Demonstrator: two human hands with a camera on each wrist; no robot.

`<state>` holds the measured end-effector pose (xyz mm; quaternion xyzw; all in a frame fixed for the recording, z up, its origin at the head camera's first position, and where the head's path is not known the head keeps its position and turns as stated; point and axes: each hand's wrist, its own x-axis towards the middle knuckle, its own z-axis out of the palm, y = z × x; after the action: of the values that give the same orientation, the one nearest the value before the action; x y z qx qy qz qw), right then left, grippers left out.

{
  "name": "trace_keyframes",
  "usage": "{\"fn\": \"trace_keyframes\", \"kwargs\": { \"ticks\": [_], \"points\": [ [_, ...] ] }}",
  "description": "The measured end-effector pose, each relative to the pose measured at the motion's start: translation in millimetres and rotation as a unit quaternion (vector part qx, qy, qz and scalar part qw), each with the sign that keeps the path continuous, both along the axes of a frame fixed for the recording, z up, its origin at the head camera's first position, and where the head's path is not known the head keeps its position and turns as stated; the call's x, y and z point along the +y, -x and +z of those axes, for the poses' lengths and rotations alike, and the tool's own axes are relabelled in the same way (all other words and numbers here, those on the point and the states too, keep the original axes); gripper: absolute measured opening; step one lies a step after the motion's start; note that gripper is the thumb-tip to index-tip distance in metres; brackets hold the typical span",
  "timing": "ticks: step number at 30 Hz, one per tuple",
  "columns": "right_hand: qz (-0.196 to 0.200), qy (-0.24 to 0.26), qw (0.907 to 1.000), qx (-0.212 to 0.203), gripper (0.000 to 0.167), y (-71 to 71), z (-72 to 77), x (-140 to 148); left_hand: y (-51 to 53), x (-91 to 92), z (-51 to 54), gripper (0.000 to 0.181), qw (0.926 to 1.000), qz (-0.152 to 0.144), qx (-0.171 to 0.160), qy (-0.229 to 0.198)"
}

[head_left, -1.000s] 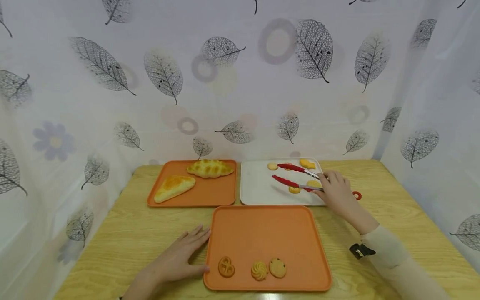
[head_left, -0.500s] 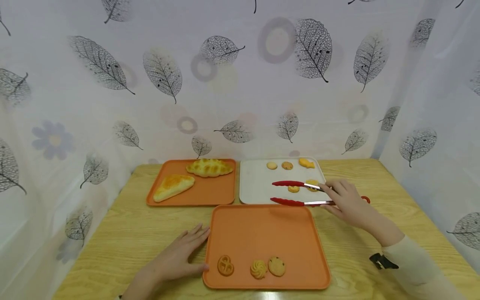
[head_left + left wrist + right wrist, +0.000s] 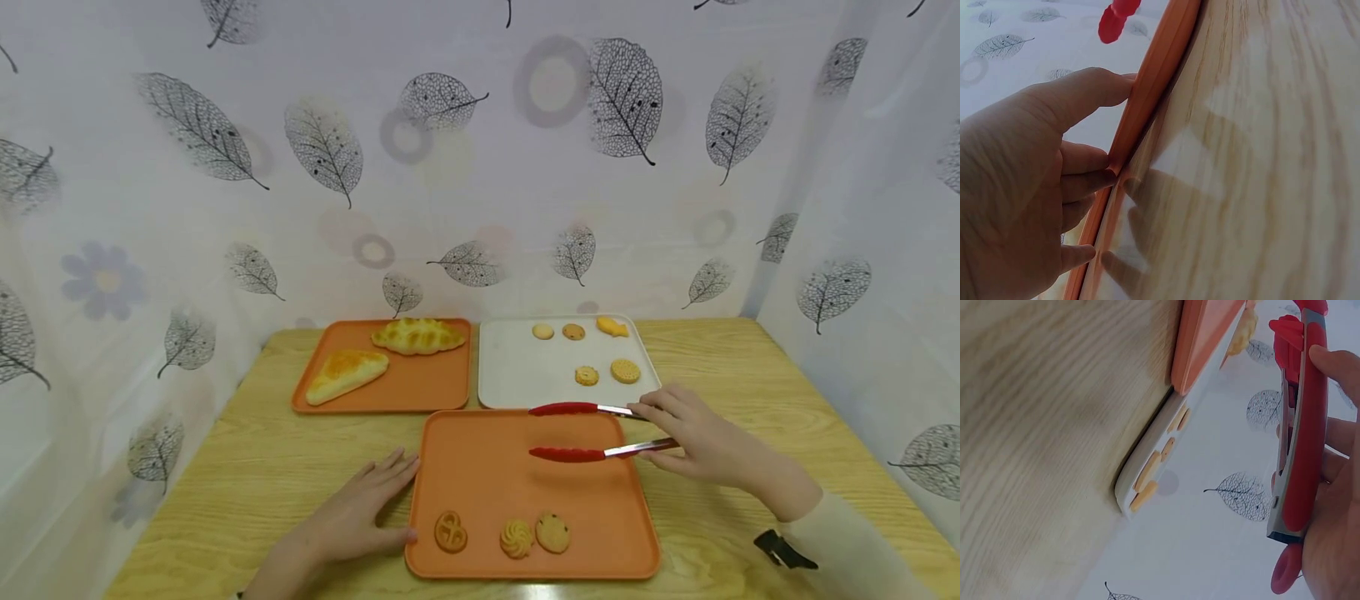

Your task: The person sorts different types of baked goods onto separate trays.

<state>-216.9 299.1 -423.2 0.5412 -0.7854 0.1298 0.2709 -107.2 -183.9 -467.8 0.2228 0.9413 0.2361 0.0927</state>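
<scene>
My right hand (image 3: pixel 697 442) grips red-tipped metal tongs (image 3: pixel 567 455), with their arms spread apart and nothing between the tips. They hover over the far right part of the front orange tray (image 3: pixel 487 467). In the right wrist view, the fingers curl round the tongs' red handle (image 3: pixel 1313 437). Along the near side of that tray lie a pretzel-shaped cookie (image 3: pixel 451 532), a swirled cookie (image 3: pixel 517 539) and a round cookie with dark specks (image 3: pixel 552 533). My left hand (image 3: pixel 352 512) touches the tray's left edge with extended fingers; the left wrist view shows fingertips against the orange rim (image 3: pixel 1154 81).
Behind stands a white tray (image 3: pixel 517 371) with several cookies, including a fish-shaped one (image 3: pixel 612 327). To its left, another orange tray (image 3: pixel 431 387) holds a triangular bread (image 3: pixel 348 375) and a braided bread (image 3: pixel 420 336). A leaf-patterned curtain (image 3: pixel 465 192) surrounds the wooden table (image 3: pixel 300 450).
My right hand has drawn the tongs back from over the white tray to above the front orange tray, their arms still spread. The left hand and the cookies have stayed put.
</scene>
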Motion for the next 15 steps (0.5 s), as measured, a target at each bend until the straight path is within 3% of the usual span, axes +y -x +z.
{"fn": "trace_keyframes", "kwargs": {
  "ticks": [7,15],
  "points": [
    [0.014,-0.013,0.9997,-0.018,0.053,-19.6,4.3,-0.5,-1.7,2.0,-0.2,0.092,0.9999,0.004,0.009,0.003],
    [0.009,-0.063,0.9971,-0.041,0.052,-36.7,3.2,-1.2,-3.5,2.8,-3.4,0.092,0.9997,0.005,0.020,0.010]
  ]
}}
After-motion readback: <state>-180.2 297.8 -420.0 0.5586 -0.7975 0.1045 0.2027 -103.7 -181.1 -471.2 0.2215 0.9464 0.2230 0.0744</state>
